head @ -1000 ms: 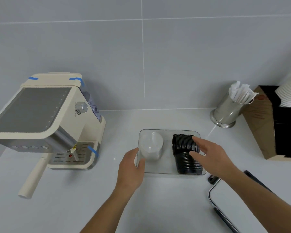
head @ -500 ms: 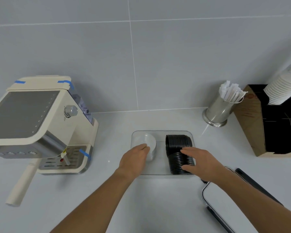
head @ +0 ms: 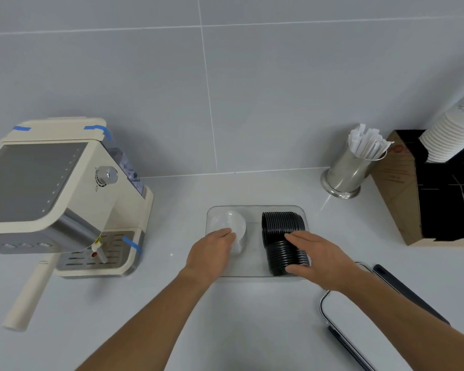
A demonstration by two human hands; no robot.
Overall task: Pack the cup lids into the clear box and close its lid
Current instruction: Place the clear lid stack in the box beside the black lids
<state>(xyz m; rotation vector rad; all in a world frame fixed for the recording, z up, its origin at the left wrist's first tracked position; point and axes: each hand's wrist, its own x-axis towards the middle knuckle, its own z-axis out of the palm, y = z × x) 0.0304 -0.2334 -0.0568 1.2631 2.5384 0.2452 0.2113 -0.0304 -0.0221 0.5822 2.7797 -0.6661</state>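
Observation:
The clear box (head: 255, 210) stands open on the white counter in the middle of the head view. Inside on its left lies a stack of clear cup lids (head: 233, 223); my left hand (head: 210, 251) rests on the near end of that stack. On the right lies a bent row of black cup lids (head: 280, 227), and my right hand (head: 319, 259) presses on its near half, fingers curled over it. The box's own lid (head: 340, 314), clear with a dark rim and clasp, lies on the counter at the lower right, partly under my right forearm.
A cream espresso machine (head: 51, 194) with its portafilter handle (head: 28, 295) fills the left. At the back right stand a steel cup of wrapped straws (head: 355, 167) and a cardboard organiser (head: 423, 194) with stacked white paper cups (head: 450, 135).
My left hand moved from the box's left wall onto the clear lids. My right hand slid down onto the near part of the black lids. The camera shifted slightly.

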